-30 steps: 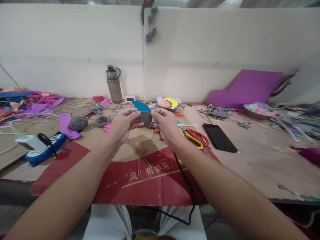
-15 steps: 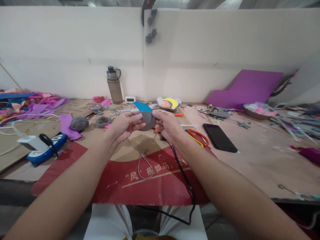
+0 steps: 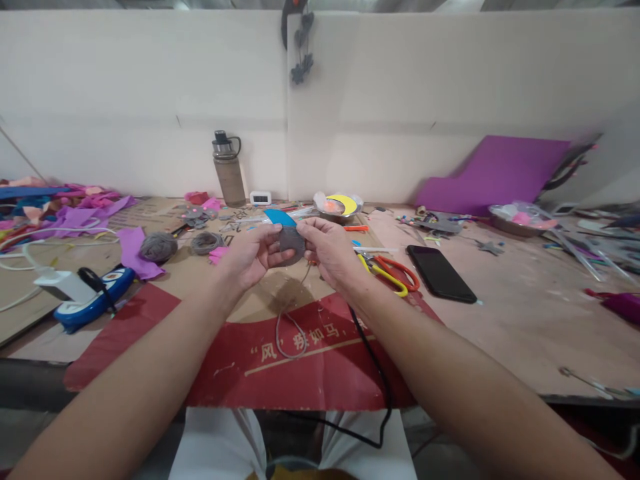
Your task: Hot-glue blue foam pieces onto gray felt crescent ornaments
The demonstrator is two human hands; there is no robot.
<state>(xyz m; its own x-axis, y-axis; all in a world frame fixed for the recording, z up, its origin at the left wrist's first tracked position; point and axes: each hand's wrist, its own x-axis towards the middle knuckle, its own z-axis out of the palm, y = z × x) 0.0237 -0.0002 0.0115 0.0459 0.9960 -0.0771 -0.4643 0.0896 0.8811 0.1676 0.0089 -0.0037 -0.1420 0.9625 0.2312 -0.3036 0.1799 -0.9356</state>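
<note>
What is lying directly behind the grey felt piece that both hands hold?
A blue curved piece shows above the grey felt piece, which the left hand and right hand pinch. Its lower part is covered by the felt.

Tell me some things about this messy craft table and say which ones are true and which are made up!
1. Both hands, the left hand and the right hand, hold a grey felt piece above the table. True.
2. The black phone is in the left hand. False: it lies flat on the table, to the right of the hands.
3. A water bottle stands upright by the back wall. True.
4. The scissors are hanging on the wall. False: they lie on the table between the right hand and the phone.
5. The purple sheet leans against the wall. True.
</note>
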